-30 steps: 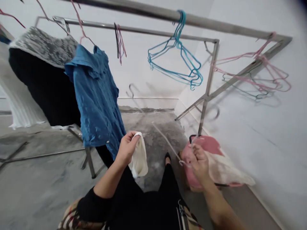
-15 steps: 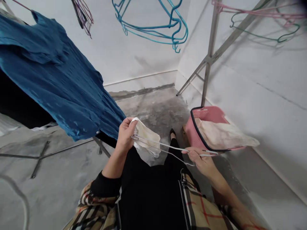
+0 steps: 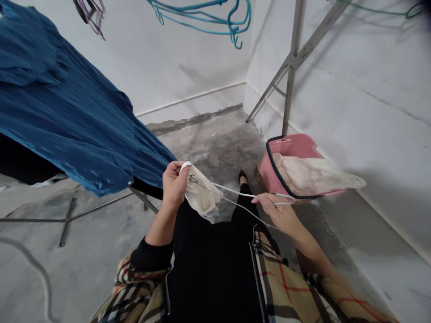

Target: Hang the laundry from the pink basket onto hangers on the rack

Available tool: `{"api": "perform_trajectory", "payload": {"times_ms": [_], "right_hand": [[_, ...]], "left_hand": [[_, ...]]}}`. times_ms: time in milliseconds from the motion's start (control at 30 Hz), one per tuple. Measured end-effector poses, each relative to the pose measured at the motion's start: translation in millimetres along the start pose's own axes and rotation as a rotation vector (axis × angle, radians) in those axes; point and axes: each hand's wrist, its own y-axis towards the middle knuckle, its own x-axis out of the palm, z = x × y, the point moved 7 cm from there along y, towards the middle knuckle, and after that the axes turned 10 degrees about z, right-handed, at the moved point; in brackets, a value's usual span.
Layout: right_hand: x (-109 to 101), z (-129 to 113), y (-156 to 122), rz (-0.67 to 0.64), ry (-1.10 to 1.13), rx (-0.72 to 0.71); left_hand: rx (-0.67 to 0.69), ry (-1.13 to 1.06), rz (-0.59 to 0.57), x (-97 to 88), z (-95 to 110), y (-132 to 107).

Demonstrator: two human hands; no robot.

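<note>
My left hand [image 3: 174, 185] grips the top edge of a cream cloth garment [image 3: 202, 197], which hangs gathered in front of my black-clad lap. My right hand [image 3: 279, 213] pinches a thin white wire hanger [image 3: 235, 191] near its far end. The hanger stretches across to the cloth, and its hooked end [image 3: 193, 179] sits inside the cloth's opening, close to my left fingers. Part of the hanger is hidden by the fabric.
A pink plastic basket [image 3: 286, 146] with a pale cloth [image 3: 311, 177] stands by the right wall. A blue garment [image 3: 67, 107] hangs at left from a metal rack [image 3: 292, 58]. Teal hangers [image 3: 202, 22] hang above. White walls and a concrete floor surround me.
The hanger's end has gone from lying across the cloth's front to inside its opening. The cloth is more gathered. The view has tilted down, shifting the rack and basket upward.
</note>
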Motion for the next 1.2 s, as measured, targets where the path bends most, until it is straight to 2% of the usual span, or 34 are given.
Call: {"api": "perform_trajectory", "payload": {"times_ms": [233,367,667,833,967,1100,1200], "right_hand": [[17.1,4.2,3.1,-0.028,-0.006,-0.033],[22.9,6.6,2.3,-0.045,0.002,-0.039],[22.5,-0.4,4.0,-0.08,-0.049,-0.111],[5.5,2.1,5.3,-0.011,-0.038,-0.103],[-1.9,6.4,1.6,-0.035,-0.048,-0.102],[2.4,5.4,1.1,-0.064,-0.065,-0.095],[16.6,1.4,4.8,-0.081,-0.059,-0.081]], "left_hand": [[0.071,0.048,-0.032,5.8,0.5,-9.8],[0.104,0.022,0.006,5.3,5.4,-10.0],[0.093,-0.046,0.021,6.3,12.1,-12.2],[0.039,-0.09,0.084,-2.6,18.4,-7.1],[0.01,-0.105,0.098,-8.0,22.0,-4.3],[-0.008,-0.103,0.068,-3.8,23.3,-8.5],[0.03,-0.077,0.036,2.3,24.7,-18.2]]}}
